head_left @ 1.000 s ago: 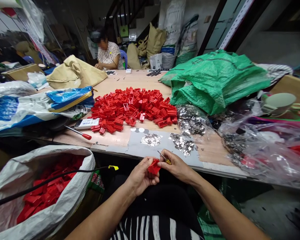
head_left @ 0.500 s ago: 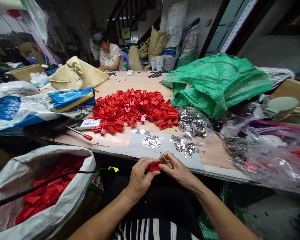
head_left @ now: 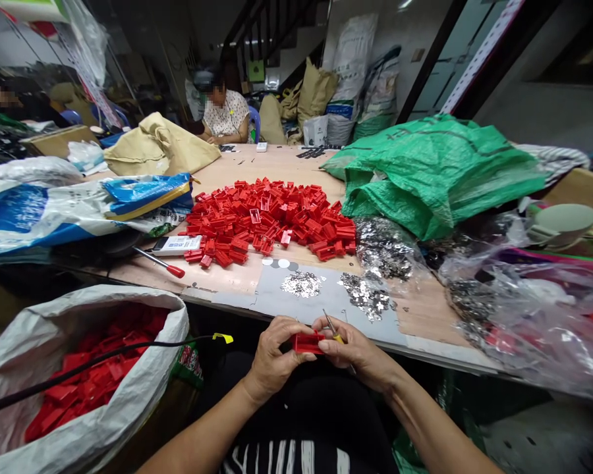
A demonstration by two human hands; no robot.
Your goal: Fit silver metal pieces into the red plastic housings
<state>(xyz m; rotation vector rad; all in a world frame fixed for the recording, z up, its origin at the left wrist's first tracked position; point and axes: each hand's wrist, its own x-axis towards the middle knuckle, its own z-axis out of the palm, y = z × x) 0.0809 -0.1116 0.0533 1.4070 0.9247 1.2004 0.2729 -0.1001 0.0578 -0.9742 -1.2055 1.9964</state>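
Note:
Just off the table's near edge, my left hand (head_left: 275, 352) is closed on a small red plastic housing (head_left: 307, 342), gripping its left end between thumb and fingers. The housing lies lengthwise, its hollow side showing. My right hand (head_left: 358, 352) is closed round a thin metal tool with a yellow grip (head_left: 338, 338), whose shaft points up and away. Its thumb and fingertips also touch the housing's right end. On the grey sheet (head_left: 271, 299) beyond my hands lie a pile of small shiny metal plates (head_left: 301, 284) and a second pile of cross-shaped metal pieces (head_left: 370, 296).
A heap of red housings (head_left: 271, 220) covers the table's middle. A white sack (head_left: 172, 336) of red pieces stands at left, a black cable (head_left: 103, 355) across it. A red-handled tool (head_left: 175, 270), green sack (head_left: 435, 168) and plastic bags (head_left: 538, 316) lie around. Another person (head_left: 227, 112) sits opposite.
The red housing has turned so that more of its long hollow side shows. My right hand has tilted the yellow-gripped tool, and both hands sit slightly lower in view.

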